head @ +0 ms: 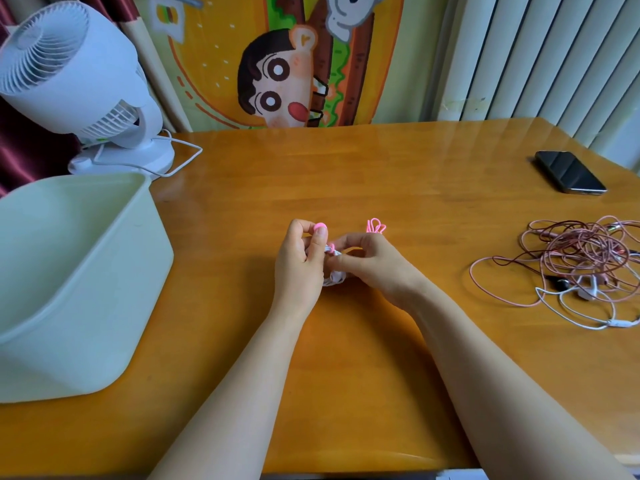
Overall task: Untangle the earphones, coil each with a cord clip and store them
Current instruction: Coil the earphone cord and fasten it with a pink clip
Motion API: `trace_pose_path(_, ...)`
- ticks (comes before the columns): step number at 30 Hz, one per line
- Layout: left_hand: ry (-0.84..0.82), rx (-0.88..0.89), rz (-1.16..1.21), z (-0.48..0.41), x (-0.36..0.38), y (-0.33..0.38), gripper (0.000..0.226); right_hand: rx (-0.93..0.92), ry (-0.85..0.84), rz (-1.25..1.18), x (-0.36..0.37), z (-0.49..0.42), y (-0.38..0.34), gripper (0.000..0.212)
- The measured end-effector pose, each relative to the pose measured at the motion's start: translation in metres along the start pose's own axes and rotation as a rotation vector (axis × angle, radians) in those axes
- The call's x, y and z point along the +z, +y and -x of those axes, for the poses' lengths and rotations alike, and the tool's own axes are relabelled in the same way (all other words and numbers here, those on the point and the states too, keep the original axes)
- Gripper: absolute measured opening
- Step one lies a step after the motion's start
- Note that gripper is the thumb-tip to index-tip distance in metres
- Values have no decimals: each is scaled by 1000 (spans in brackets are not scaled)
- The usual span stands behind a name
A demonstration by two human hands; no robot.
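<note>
Left hand (299,252) pinches pink cord clip (319,226); right hand (367,263) grips white coil (334,278). We'd pull clip snug between hands, coil held tight.

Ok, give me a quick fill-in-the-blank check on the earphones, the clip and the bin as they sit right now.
1. The left hand pinches a pink cord clip on a coiled ____ earphone.
2. The tangled earphones lie on the table to the ____ of the right hand.
3. The pale green bin stands at the table's ____ edge.

Missing words: white; right; left.
</note>
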State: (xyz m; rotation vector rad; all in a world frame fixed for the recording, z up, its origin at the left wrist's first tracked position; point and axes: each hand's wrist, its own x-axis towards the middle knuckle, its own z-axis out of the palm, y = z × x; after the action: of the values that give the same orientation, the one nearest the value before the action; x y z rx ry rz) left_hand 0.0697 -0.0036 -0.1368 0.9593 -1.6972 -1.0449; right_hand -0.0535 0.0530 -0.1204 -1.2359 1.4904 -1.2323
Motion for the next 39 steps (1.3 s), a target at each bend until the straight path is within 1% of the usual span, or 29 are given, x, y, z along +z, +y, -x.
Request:
trace_pose_path(2,-17,4,-31,1,0,1,18,-39,40,81,2,0,2,9)
trace_pose_path(4,-26,25,-45,0,0,3,19,-72,80,102,3,0,2,4)
trace_pose_path(7,-15,41,-14,-1,0,5,20,-49,108,-12,1,0,0,15)
trace_pose_path(11,0,-9,20,-2,-2,4,23,-34,81,-121,0,1,1,7)
trace_pose_path(15,-12,-69,23,-1,-3,3,26,-17,31,-89,2,-1,3,9)
trace_pose_path(19,-31,-53,43,0,-1,5,25,8,45,-138,-2,0,-2,14)
trace_pose_path(22,1,-38,41,-2,-3,5,24,20,2,-237,-1,0,-4,15)
trace_pose_path(24,17,-16,-7,-2,-3,2,22,3,-22,-295,1,0,-5,17)
trace_pose_path(26,39,2,-38,-1,-1,-1,19,0,-9,-338,3,1,-5,23)
trace_pose_path(29,53,61,-26,-1,-1,-1,18,28,20,-444,5,1,-5,24)
trace_pose_path(31,7,113,11,-1,-2,1,19,73,32,-540,6,0,-6,24)
trace_pose_path(35,-134,190,31,0,-3,6,17,184,80,-646,1,-1,-7,23)
trace_pose_path(37,-190,219,4,-1,-5,5,18,222,106,-666,-1,-2,-7,23)
trace_pose_path(39,-226,248,-41,-3,-8,2,19,247,148,-637,0,-2,-8,23)
